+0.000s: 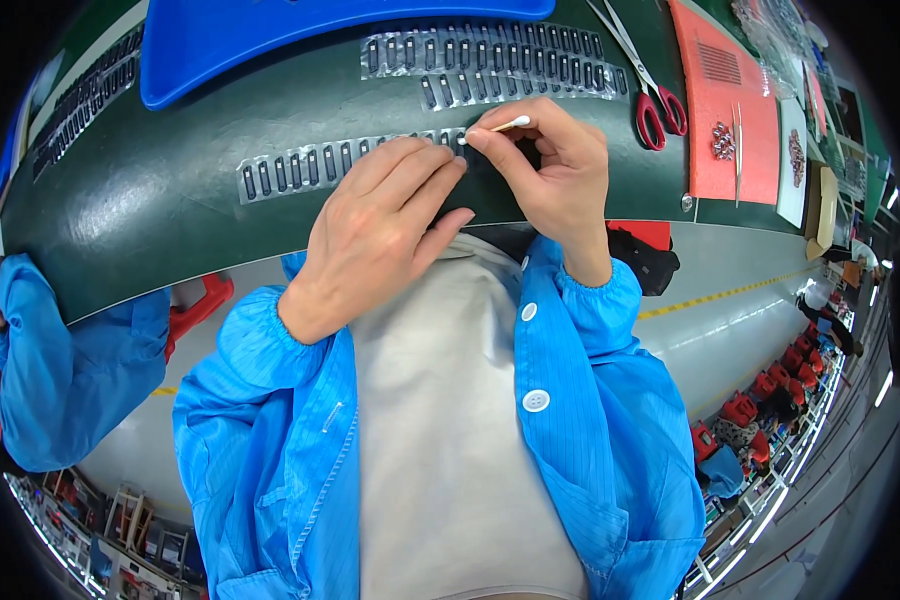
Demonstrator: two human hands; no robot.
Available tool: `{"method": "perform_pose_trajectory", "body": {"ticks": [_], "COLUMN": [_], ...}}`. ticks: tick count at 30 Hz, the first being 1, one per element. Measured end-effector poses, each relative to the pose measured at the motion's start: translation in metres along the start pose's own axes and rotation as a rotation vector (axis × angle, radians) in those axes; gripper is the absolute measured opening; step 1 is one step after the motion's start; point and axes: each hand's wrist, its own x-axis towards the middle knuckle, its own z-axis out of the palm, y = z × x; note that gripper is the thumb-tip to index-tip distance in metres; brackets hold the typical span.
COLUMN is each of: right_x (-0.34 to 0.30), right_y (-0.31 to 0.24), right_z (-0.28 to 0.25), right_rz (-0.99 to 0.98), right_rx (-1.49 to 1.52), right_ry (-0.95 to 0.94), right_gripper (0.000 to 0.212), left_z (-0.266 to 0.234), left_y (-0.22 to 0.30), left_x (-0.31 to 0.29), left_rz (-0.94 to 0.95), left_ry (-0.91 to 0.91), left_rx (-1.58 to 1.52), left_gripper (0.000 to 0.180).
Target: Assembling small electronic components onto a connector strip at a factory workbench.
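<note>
My right hand [560, 175] pinches a cotton swab [516, 123] between thumb and fingertips, one white tip pointing up to the right. Its other tip touches down near the right end of a clear plastic strip [295, 172] that carries a row of small black oblong parts. Over that strip lies my left hand [375, 235], fingers stretched flat on it and thumb apart. It covers several of the parts. Beyond my hands, more strips [485, 55] of the same black parts lie overlapping on the dark green table [170, 215].
A blue tray [185, 60] stands at the far side. On the right are red-handled scissors [650, 110] and a pink foam sheet [710, 120] bearing tweezers [738, 150] and small metal pieces [723, 140]. At the left sits another person in a blue sleeve [80, 360].
</note>
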Motion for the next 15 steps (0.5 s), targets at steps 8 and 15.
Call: {"method": "perform_pose_trajectory", "body": {"ticks": [8, 15], "right_x": [0.0027, 0.0035], "right_y": [-0.0015, -0.0015], "right_z": [-0.0027, -0.0043], "right_rz": [0.045, 0.074], "right_rx": [-0.007, 0.177], "right_ry": [-0.047, 0.023], "right_gripper": [0.006, 0.007], "left_z": [0.0007, 0.0004], "left_y": [0.0001, 0.0026], "left_x": [-0.0001, 0.0014], "left_rz": [0.003, 0.002], "left_ry": [0.003, -0.005], "left_rx": [0.010, 0.005], "left_gripper": [0.042, 0.042]}}
